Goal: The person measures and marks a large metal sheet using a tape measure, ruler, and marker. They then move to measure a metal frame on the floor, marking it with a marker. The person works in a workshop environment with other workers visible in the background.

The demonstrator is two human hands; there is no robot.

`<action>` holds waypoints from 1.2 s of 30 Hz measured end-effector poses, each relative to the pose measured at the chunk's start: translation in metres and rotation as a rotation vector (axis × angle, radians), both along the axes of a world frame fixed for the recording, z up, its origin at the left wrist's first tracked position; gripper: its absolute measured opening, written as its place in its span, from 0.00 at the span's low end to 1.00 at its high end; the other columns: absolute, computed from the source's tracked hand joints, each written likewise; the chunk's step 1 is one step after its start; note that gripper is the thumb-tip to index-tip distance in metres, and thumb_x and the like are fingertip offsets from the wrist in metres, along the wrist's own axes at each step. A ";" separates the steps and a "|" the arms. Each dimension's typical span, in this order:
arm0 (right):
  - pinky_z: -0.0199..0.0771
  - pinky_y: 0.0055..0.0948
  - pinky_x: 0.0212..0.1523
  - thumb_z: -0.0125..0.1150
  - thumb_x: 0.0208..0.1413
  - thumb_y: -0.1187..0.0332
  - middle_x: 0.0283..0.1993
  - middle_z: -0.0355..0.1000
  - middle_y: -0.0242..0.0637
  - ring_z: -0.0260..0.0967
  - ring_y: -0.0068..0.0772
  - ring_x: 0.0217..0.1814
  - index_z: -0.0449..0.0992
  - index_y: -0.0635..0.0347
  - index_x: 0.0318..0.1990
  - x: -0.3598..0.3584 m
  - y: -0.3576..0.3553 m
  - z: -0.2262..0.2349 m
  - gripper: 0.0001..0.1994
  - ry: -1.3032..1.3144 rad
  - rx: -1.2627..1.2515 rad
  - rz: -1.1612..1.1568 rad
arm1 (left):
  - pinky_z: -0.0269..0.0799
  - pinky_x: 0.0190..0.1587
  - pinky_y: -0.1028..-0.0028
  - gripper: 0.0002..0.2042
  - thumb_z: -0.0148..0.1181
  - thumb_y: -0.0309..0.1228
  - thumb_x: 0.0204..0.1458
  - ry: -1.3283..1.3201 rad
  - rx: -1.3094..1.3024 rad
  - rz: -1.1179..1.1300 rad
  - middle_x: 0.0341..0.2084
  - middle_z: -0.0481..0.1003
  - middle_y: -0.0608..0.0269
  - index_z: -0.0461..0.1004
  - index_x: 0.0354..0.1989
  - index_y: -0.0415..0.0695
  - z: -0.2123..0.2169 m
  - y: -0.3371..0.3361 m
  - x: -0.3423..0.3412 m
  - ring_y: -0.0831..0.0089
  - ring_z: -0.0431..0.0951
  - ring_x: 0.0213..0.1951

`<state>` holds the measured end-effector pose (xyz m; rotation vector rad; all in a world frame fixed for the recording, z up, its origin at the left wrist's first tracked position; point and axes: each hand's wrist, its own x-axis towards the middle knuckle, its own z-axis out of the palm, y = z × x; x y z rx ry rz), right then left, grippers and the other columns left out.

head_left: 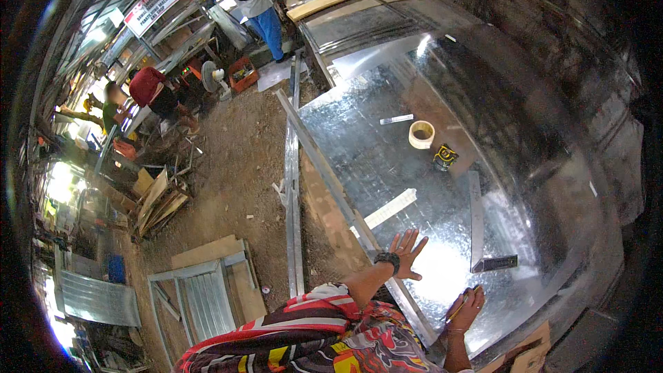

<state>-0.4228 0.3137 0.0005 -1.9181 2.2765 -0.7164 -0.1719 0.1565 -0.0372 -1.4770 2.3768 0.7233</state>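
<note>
Left hand (409, 254) open, fingers spread over the shiny metal sheet (356, 148), which stretches from eleven o'clock round to five of that hand. At between four and five, the right hand (467, 309) is closed on what looks like a pencil (454, 313), low over the same sheet. A square (475, 217) lies at three o'clock, its dark stock toward the right hand. At eleven, just beyond the fingers, is a pale strip (391, 208) with marks too fine to read. Toward one sits a yellow-and-black tape measure (445, 157); at twelve, a tape roll (421, 135) and, farther, a small white piece (396, 119).

A metal bar (321, 150) runs along the sheet's near edge, from between ten and eleven to five; the left forearm crosses over it. Cardboard (530, 351) lies at between four and five, past the right hand.

Farther out: a metal frame (181, 289) between eight and nine, wood scraps (160, 204) past nine, a fan (210, 76) between ten and eleven, and beyond it a white sign (155, 5) with a red band and dark lettering. One co-worker (257, 10) in blue trousers stands at eleven; another in red (145, 86) bends at ten.
</note>
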 end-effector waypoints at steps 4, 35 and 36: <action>0.50 0.59 0.73 0.52 0.64 0.71 0.66 0.62 0.64 0.56 0.65 0.71 0.71 0.72 0.53 -0.017 0.006 -0.026 0.15 -0.003 -0.078 0.014 | 0.21 0.74 0.41 0.65 0.63 0.70 0.44 -0.078 0.151 -0.058 0.77 0.21 0.44 0.22 0.78 0.56 0.040 -0.015 -0.008 0.44 0.21 0.77; 0.61 0.53 0.67 0.59 0.59 0.72 0.64 0.65 0.58 0.61 0.61 0.66 0.73 0.63 0.52 -0.008 0.001 -0.015 0.13 -0.029 0.075 -0.109 | 0.22 0.73 0.38 0.64 0.58 0.73 0.45 -0.125 0.091 -0.093 0.76 0.24 0.38 0.23 0.78 0.52 0.051 -0.013 0.004 0.42 0.22 0.77; 0.62 0.52 0.66 0.59 0.59 0.72 0.63 0.66 0.57 0.62 0.60 0.65 0.73 0.63 0.51 -0.014 0.004 -0.019 0.14 -0.038 0.058 -0.113 | 0.23 0.73 0.38 0.64 0.58 0.74 0.45 -0.123 0.114 -0.123 0.76 0.25 0.37 0.24 0.78 0.52 0.055 -0.014 0.000 0.42 0.24 0.77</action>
